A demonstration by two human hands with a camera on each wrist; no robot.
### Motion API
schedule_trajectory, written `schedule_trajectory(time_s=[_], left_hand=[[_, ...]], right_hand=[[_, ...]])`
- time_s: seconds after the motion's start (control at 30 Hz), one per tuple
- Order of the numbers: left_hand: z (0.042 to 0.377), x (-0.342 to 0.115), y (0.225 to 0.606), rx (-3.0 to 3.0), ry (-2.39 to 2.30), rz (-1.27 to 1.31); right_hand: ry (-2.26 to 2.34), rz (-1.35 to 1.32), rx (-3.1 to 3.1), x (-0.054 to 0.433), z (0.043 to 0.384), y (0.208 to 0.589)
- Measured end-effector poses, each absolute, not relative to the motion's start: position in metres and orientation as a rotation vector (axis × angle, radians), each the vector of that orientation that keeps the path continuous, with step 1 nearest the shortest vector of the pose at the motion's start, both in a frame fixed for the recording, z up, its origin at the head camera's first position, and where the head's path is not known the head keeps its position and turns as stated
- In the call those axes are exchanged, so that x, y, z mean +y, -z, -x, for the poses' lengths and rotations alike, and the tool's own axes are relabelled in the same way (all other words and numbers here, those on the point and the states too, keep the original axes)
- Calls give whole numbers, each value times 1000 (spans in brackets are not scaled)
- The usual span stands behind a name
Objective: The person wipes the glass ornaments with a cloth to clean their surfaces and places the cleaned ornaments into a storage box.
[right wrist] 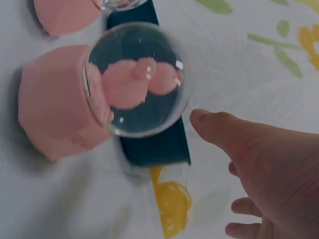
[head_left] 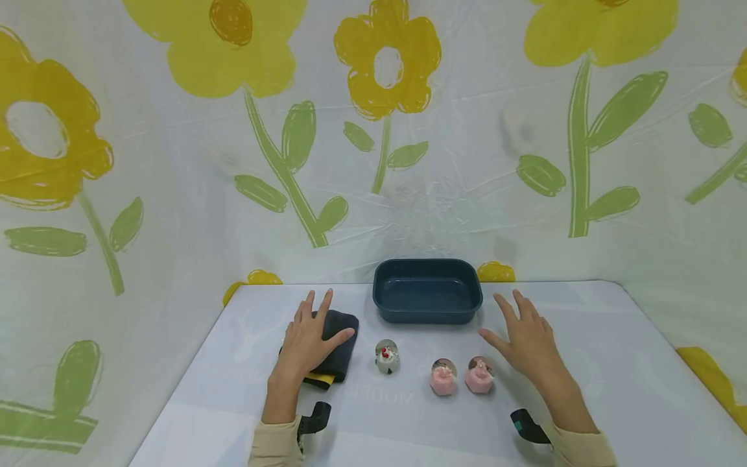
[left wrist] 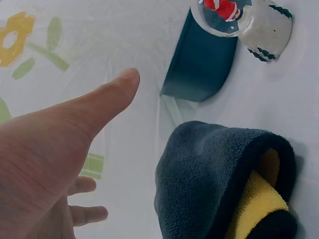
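My left hand [head_left: 306, 344] is held over a folded dark grey cloth [head_left: 343, 337], fingers spread and holding nothing. In the left wrist view the cloth [left wrist: 199, 174] shows a yellow inner side. To its right stands a small snow globe [head_left: 387, 357] with a white base and a red figure inside. Two pink-based snow globes [head_left: 443, 377] [head_left: 480, 375] stand side by side nearer my right hand [head_left: 528, 344], which hovers with its fingers apart and nothing in it. The right wrist view shows one pink globe [right wrist: 60, 99] with a pink figure under its clear dome.
A dark blue rectangular basin [head_left: 428, 318] stands at the back of the white table [head_left: 379, 428], behind the globes. A hanging sheet [head_left: 455, 194] printed with yellow flowers rises behind the table and along its sides.
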State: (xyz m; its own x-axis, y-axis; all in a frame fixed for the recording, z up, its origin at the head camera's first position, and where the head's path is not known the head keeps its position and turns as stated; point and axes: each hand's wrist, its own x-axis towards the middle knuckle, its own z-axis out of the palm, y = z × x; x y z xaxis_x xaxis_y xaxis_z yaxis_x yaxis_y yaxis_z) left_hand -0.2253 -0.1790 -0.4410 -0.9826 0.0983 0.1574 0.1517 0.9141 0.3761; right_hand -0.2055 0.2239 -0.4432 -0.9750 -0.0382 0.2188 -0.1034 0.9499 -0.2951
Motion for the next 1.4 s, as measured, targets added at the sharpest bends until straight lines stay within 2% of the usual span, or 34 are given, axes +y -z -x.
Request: schedule_trajectory(time_s=[1.03, 1.4], left_hand=[[227, -175, 450, -2994, 516, 150], [230, -173, 456, -3011, 503, 91]], right_hand=[[-677, -206, -2823, 155, 195, 413], [-794, -272, -2831, 108, 195, 412]])
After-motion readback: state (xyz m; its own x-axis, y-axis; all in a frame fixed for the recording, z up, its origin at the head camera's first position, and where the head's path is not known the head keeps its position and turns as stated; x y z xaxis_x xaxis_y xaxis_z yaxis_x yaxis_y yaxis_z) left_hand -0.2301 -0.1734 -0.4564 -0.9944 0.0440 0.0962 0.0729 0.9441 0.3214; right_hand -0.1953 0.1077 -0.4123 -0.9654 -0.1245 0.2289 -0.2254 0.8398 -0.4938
